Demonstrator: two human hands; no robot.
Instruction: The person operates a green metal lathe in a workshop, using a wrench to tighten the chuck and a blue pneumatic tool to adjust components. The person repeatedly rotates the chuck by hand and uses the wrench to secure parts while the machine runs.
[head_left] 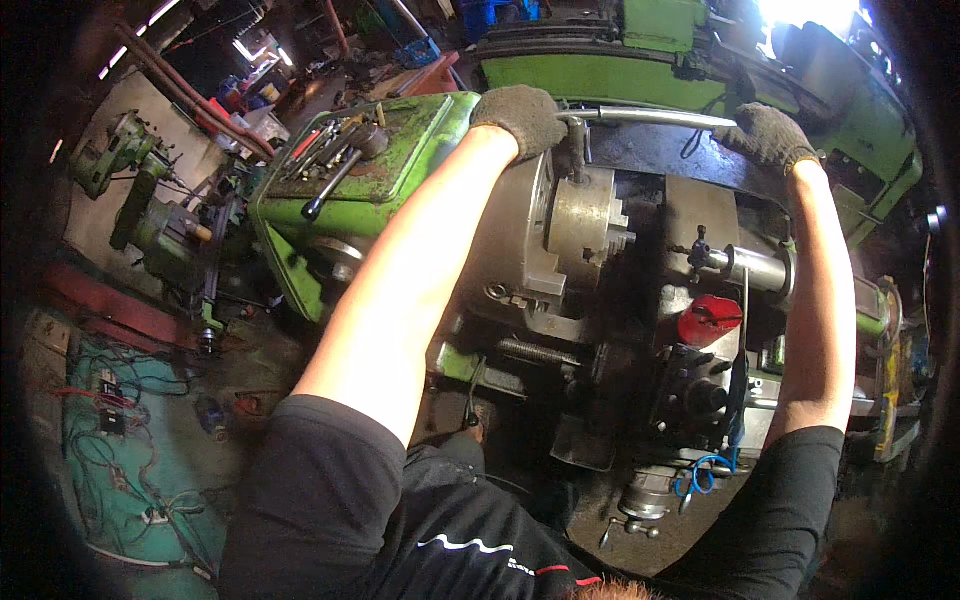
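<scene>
My left hand (520,122), in a dark knit glove, is closed round the left end of a long metal bar handle (655,117). In a matching glove, my right hand (770,137) grips the bar's far right end. The bar lies nearly level across the top of a chuck key (577,150), whose shank stands upright in the side of a lathe chuck (580,215). Stepped jaws (617,240) show on the chuck's right face, with no workpiece visible between them. My left forearm hides part of the green headstock (430,120).
Hand tools (335,150) lie on the headstock top. A red container (710,320) sits near the tool post (700,390), right of the chuck. The tailstock (760,270) is beside my right forearm. Another green machine (600,80) stands behind. Cables (130,440) spread over a green surface at lower left.
</scene>
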